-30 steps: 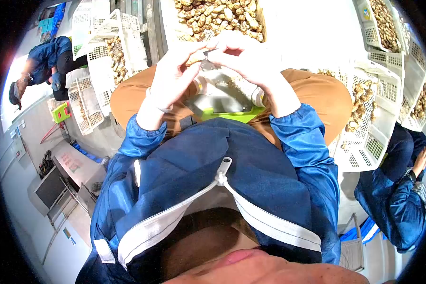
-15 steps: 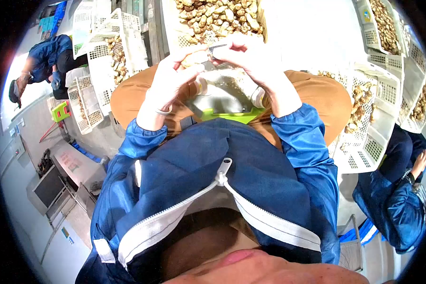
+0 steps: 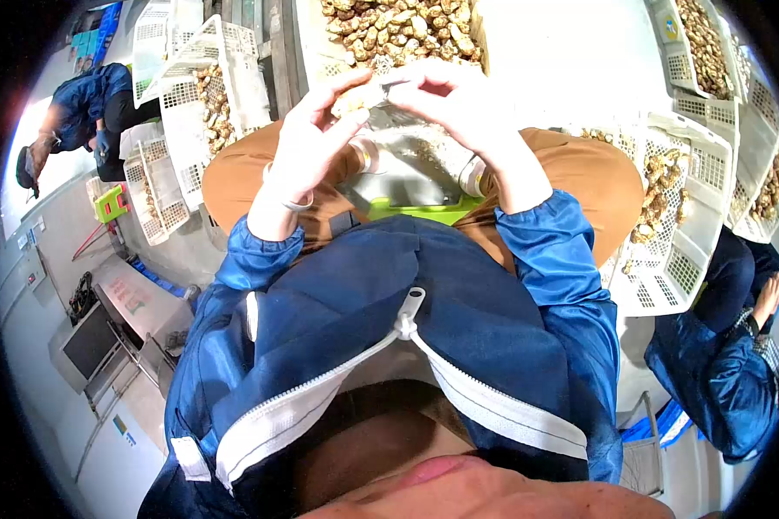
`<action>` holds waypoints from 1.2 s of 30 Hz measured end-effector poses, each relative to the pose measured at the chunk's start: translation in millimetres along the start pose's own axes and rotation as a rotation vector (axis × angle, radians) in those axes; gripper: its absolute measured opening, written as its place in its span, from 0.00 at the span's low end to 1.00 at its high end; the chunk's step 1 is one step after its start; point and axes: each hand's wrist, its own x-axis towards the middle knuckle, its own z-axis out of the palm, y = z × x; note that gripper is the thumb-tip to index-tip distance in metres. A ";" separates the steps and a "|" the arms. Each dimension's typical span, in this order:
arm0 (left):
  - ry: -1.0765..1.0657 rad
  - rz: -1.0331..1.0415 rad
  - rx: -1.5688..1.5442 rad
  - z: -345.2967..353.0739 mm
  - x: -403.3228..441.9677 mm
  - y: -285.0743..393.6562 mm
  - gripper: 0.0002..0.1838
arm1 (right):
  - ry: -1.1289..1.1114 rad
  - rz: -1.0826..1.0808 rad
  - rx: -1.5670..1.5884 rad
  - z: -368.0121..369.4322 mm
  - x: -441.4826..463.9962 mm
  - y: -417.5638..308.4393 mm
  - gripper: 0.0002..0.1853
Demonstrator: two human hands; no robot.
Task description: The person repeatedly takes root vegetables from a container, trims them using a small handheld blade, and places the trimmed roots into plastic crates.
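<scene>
My left hand (image 3: 316, 130) has its thumb and fingers closed round a pale, lumpy piece that looks like a mushroom (image 3: 355, 99). My right hand (image 3: 446, 99) is closed on a small knife (image 3: 394, 84), of which only a thin dark part shows beside the mushroom. Both hands meet over my lap, at the near end of a white crate (image 3: 336, 69) heaped with brown-and-pale mushrooms (image 3: 398, 35). Beneath the hands, between my knees, lies a shiny grey surface with a lime-green edge (image 3: 424, 210), strewn with crumbs. Glare washes out parts of both hands.
White perforated crates with mushrooms stand on the left (image 3: 182, 108) and right (image 3: 701, 173). A co-worker in blue (image 3: 82, 104) bends over at far left; another person's blue sleeve (image 3: 736, 389) shows at far right. A green stool (image 3: 110, 203) stands at left.
The mushroom in my left hand now shows more plainly, and the left fingers have turned slightly. My right hand has shifted a little with the knife.
</scene>
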 end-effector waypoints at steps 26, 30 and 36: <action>0.529 0.113 1.342 -216.9 -27.2 -44.8 0.25 | -0.252 0.086 -0.745 18.4 -5.4 42.7 0.12; 0.312 -0.072 0.897 -187.5 62.7 -95.8 0.27 | -0.243 0.146 -0.855 18.7 2.8 38.5 0.12; 0.110 -0.359 1.320 -78.7 193.3 -237.0 0.29 | -0.080 -0.056 -0.866 15.2 0.4 58.7 0.10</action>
